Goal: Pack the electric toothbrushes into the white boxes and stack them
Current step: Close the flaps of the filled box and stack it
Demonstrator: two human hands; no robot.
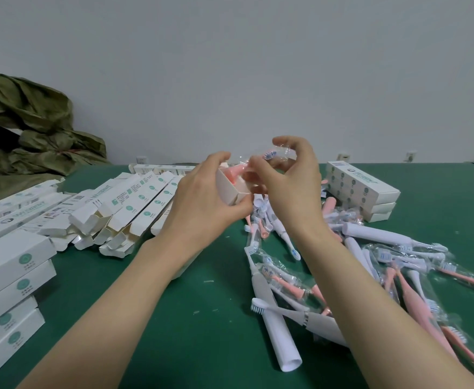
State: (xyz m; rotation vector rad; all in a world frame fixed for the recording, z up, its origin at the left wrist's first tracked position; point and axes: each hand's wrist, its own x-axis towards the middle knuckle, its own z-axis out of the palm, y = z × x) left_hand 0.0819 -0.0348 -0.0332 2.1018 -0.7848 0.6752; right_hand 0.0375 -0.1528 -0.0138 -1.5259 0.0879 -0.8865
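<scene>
Both hands are up off the green tabletop [202,318], meeting in the middle. The left hand [202,197] is wrapped around a white box [226,189], with its open end facing the right hand. The right hand [289,178] pinches a pink toothbrush [234,172] in its clear wrapper [283,150], fingers curled around the brush-head end. The handle end is already in the box mouth.

The toothbrush's long axis looks roughly lined up with the box, running from the right hand down toward the left one, so I'd say the next bit is just a push along that line. The crinkly wrapper bunched at the opening is what could snag.

Below and beside the right hand is the pile of loose toothbrushes [370,265], pink and white. Out past the left hand lies a row of empty boxes [134,209] with flaps open. Closed boxes are stacked beyond the right hand [362,189] and in another stack down by the left elbow [8,276]. Nothing sits between the hands.
</scene>
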